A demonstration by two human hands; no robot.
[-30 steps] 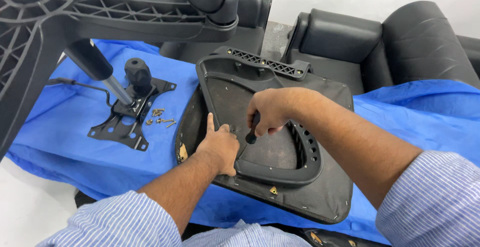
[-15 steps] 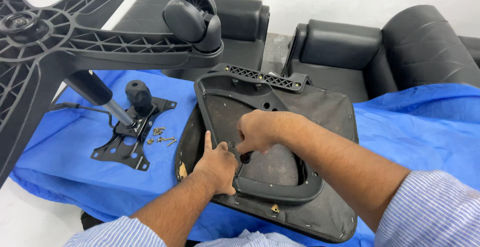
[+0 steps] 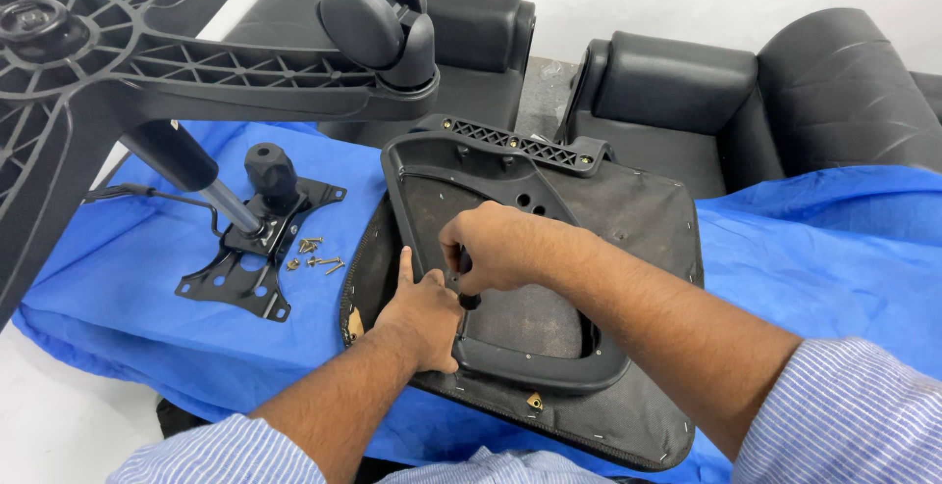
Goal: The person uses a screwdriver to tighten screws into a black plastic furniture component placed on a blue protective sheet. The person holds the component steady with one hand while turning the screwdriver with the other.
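One upturned black office-chair seat pan point(image 3: 628, 219), its underside covered in dark fabric, lies on one blue plastic sheet point(image 3: 814, 258) spread over the work surface. One black moulded plastic armrest loop point(image 3: 549, 361) sits on the seat's underside, and both of the person's hands are at its left side. The left hand point(image 3: 424, 312) lies flat with fingers together and thumb out, pressing on the seat and touching the loop's edge. The right hand point(image 3: 496, 247) is curled closed around a small dark tool handle point(image 3: 468, 300), whose tip is hidden under the fingers, so what it meets cannot be made out. To the left lies one black metal tilt-mechanism plate point(image 3: 250, 268) with a round knob and a grey gas-lift cylinder rising from it. Beside it is a small pile of brass screws point(image 3: 316, 260), too clustered to count exactly. One black star-shaped chair base point(image 3: 147, 62) is cut off at the top left, with two caster wheels point(image 3: 378, 18) visible. Two black leather armchairs point(image 3: 687, 101) stand behind.
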